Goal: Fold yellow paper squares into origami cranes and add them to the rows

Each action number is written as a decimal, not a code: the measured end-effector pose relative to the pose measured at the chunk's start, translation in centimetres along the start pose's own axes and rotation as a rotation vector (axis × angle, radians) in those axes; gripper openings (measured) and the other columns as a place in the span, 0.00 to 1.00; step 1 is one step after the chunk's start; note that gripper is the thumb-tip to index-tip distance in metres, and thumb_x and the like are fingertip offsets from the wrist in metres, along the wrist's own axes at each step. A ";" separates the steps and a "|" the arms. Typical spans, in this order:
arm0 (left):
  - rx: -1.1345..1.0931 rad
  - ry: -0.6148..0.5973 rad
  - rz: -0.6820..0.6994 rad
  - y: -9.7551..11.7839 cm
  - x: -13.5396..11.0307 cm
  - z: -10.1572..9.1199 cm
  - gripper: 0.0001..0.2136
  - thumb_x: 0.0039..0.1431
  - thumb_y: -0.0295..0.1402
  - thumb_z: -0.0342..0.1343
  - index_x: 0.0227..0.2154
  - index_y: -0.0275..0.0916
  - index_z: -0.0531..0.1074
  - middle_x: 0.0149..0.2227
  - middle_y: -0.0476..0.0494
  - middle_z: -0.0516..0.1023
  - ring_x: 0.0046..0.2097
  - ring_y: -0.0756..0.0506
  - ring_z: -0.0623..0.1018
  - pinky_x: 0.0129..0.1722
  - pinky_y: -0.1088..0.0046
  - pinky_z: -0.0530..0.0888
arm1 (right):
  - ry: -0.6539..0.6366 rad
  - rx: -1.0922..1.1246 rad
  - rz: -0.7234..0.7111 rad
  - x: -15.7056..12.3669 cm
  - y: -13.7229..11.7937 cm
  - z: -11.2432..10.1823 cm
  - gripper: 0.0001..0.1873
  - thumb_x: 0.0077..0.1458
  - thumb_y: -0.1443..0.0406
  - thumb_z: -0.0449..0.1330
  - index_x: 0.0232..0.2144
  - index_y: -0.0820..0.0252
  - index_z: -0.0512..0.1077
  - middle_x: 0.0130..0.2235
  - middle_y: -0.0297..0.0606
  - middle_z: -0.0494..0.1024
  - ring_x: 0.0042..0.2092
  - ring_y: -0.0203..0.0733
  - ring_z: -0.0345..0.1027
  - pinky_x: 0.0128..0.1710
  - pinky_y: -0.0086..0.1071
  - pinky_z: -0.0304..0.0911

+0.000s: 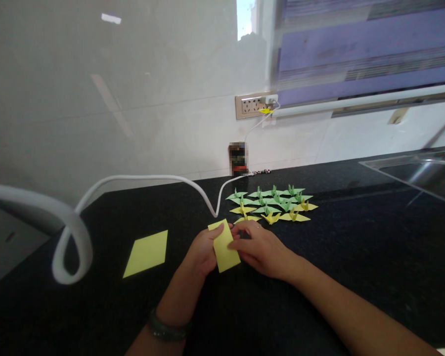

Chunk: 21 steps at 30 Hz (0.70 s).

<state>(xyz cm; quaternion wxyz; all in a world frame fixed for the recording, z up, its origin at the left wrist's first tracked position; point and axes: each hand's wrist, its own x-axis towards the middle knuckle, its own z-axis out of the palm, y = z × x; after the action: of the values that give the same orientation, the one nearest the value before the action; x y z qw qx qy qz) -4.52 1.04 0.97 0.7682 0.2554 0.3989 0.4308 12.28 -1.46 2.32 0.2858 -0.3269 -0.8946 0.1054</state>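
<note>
A folded yellow paper (224, 245) stands tilted over the black counter, held between both hands. My left hand (202, 253) grips its left edge, thumb on the front. My right hand (261, 247) pinches its right edge with fingers curled. Just behind the hands lie several folded paper cranes (272, 203), green and yellow, in rows. A flat yellow paper square (147, 252) rests on the counter to the left of my left hand.
A white cable (148, 179) loops from the left across the black counter (356, 237) up to a wall socket (252, 105). A small dark object (239, 159) stands against the wall. A steel sink (422, 170) sits at the far right.
</note>
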 end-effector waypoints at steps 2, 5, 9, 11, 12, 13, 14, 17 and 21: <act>0.017 -0.072 0.008 -0.4 0.0 0.1 0.10 0.50 0.33 0.51 0.32 0.31 0.69 0.26 0.42 0.73 0.26 0.49 0.73 0.27 0.74 0.70 | -0.003 -0.006 -0.042 0.0 -0.1 0.2 0.10 0.51 0.68 0.52 0.36 0.55 0.69 0.44 0.40 0.64 0.44 0.41 0.56 0.41 0.34 0.55; 0.099 -0.095 0.040 -1.1 -0.2 0.2 0.11 0.49 0.34 0.53 0.34 0.32 0.68 0.26 0.45 0.72 0.25 0.51 0.72 0.24 0.77 0.69 | 0.051 0.069 -0.007 0.0 -0.1 0.9 0.08 0.53 0.66 0.50 0.32 0.59 0.68 0.35 0.39 0.69 0.40 0.38 0.59 0.40 0.33 0.55; 0.210 -0.052 0.053 -1.6 -0.2 0.6 0.13 0.49 0.38 0.53 0.34 0.33 0.69 0.27 0.45 0.72 0.25 0.52 0.73 0.23 0.77 0.71 | 0.210 0.169 0.228 0.2 0.4 2.1 0.07 0.53 0.67 0.50 0.25 0.62 0.66 0.27 0.36 0.68 0.32 0.35 0.59 0.33 0.30 0.55; 0.221 -0.031 0.066 -1.6 -0.2 0.9 0.16 0.50 0.41 0.51 0.34 0.32 0.68 0.26 0.44 0.73 0.25 0.51 0.73 0.22 0.77 0.71 | 0.259 0.207 0.330 0.3 0.7 2.5 0.08 0.52 0.67 0.51 0.23 0.61 0.65 0.26 0.34 0.67 0.30 0.34 0.59 0.30 0.28 0.55; 0.218 -0.021 0.070 -1.6 -0.2 1.1 0.17 0.50 0.43 0.50 0.35 0.32 0.68 0.27 0.42 0.73 0.25 0.51 0.73 0.22 0.76 0.71 | 0.270 0.224 0.368 0.3 0.8 2.6 0.08 0.52 0.66 0.51 0.23 0.61 0.64 0.25 0.34 0.67 0.29 0.34 0.58 0.28 0.27 0.54; 0.210 -0.006 0.077 -1.5 -0.3 1.3 0.19 0.51 0.44 0.48 0.35 0.31 0.68 0.28 0.41 0.73 0.26 0.50 0.73 0.22 0.75 0.72 | 0.276 0.241 0.401 0.2 1.0 2.8 0.08 0.51 0.66 0.51 0.23 0.61 0.64 0.25 0.33 0.67 0.27 0.33 0.58 0.27 0.27 0.54; 0.202 0.014 0.084 -1.5 -0.3 1.5 0.20 0.51 0.46 0.47 0.36 0.31 0.68 0.29 0.40 0.73 0.26 0.49 0.74 0.22 0.74 0.72 | 0.280 0.256 0.428 0.2 1.1 2.8 0.08 0.51 0.65 0.51 0.23 0.61 0.64 0.24 0.33 0.66 0.26 0.33 0.57 0.26 0.26 0.53; 0.197 0.055 0.127 -1.5 -0.6 1.9 0.24 0.50 0.50 0.43 0.35 0.31 0.68 0.30 0.39 0.73 0.28 0.47 0.74 0.21 0.73 0.72 | 0.290 0.298 0.475 0.2 1.3 3.0 0.08 0.50 0.64 0.52 0.22 0.61 0.64 0.23 0.32 0.66 0.25 0.32 0.57 0.24 0.26 0.53; 0.318 -0.044 0.222 -1.6 -0.8 2.0 0.20 0.46 0.45 0.52 0.36 0.32 0.68 0.33 0.40 0.73 0.32 0.47 0.74 0.24 0.74 0.73 | 0.308 0.350 0.517 0.2 1.2 2.8 0.09 0.49 0.63 0.52 0.21 0.61 0.65 0.22 0.32 0.66 0.25 0.32 0.57 0.24 0.25 0.53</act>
<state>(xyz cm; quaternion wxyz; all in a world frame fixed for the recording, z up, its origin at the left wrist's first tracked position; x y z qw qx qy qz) -2.38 -0.59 1.18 0.6744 0.4253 0.4147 0.4385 11.11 -0.37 -0.35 0.4333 -0.5008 -0.6968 0.2756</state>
